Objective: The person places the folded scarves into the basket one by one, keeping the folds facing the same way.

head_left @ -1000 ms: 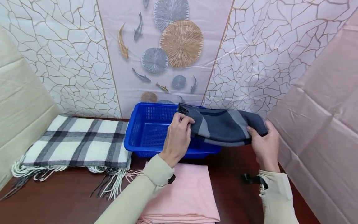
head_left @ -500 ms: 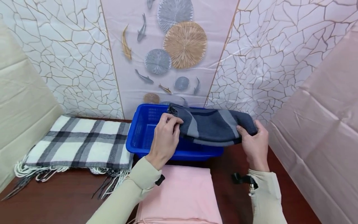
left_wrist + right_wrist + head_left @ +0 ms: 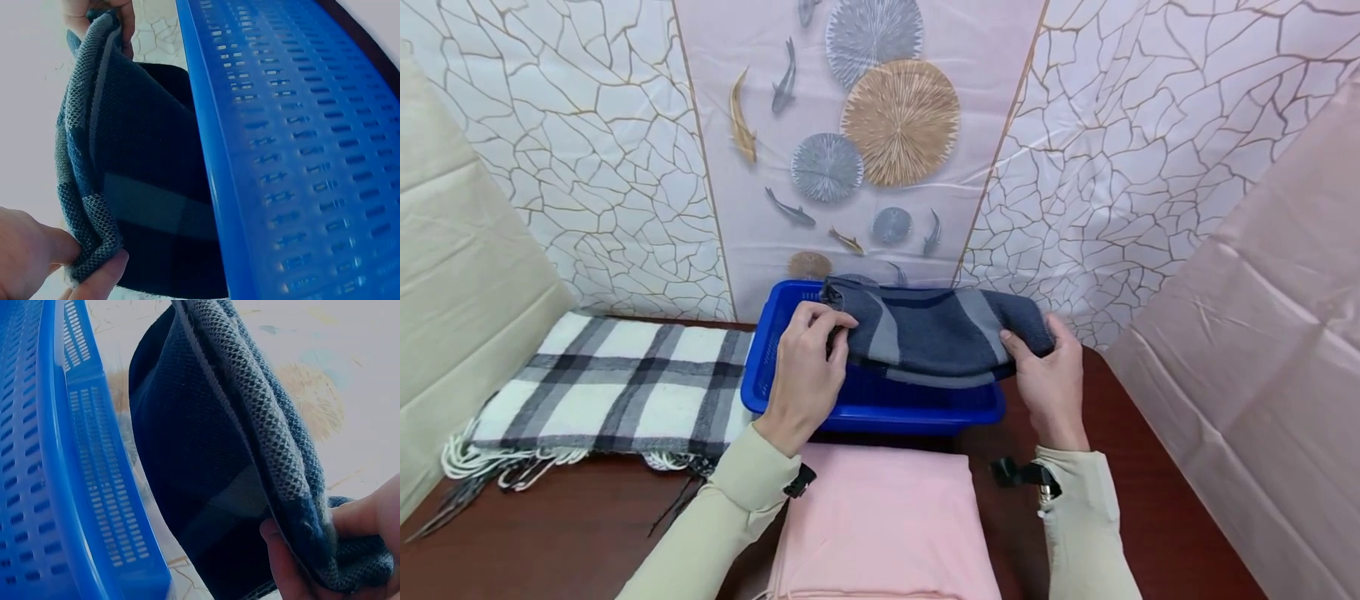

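Note:
A folded dark grey-blue scarf with lighter grey bands (image 3: 925,329) is held up over the blue plastic basket (image 3: 910,417). My left hand (image 3: 808,367) pinches its left end, thumb and fingers on the edge. At the other end, my right hand (image 3: 1051,383) grips the fold with the thumb on the near face. In the left wrist view the scarf (image 3: 156,144) sags between both hands beside the perforated basket wall (image 3: 300,144). The right wrist view shows the folded layers of the scarf (image 3: 250,412) between thumb and fingers. The scarf hides much of the basket's inside.
A black-and-white checked scarf with fringes (image 3: 625,383) lies folded left of the basket. Nearer me, a folded pink cloth (image 3: 887,517) lies on the dark brown table (image 3: 580,517). A patterned backdrop (image 3: 895,125) stands behind, with cloth walls at both sides.
Both hands have carried the folded grey scarf leftward, so it now hangs more squarely over the basket. The head view has shifted slightly. The grip at both ends looks the same.

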`<action>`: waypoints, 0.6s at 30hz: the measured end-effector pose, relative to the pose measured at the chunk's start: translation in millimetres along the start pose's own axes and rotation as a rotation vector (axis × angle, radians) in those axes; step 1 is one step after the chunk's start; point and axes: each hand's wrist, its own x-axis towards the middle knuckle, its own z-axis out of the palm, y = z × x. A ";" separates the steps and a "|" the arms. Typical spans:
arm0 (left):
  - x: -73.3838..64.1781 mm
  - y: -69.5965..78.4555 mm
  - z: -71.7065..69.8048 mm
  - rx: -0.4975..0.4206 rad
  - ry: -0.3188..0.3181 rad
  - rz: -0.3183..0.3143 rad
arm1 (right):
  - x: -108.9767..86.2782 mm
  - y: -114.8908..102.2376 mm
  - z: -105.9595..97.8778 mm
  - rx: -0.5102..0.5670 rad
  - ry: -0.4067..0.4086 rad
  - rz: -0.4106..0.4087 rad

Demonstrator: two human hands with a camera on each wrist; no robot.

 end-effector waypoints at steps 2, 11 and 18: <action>0.6 -3.5 -2.7 0.005 0.006 -0.004 | 0.4 -0.5 4.6 0.014 -0.010 -0.009; 1.9 -16.2 -12.1 0.027 0.022 -0.021 | 2.5 -1.3 21.9 0.064 -0.054 -0.022; 4.1 -25.4 -16.2 0.039 0.021 -0.019 | 3.3 4.0 32.8 0.015 -0.095 -0.017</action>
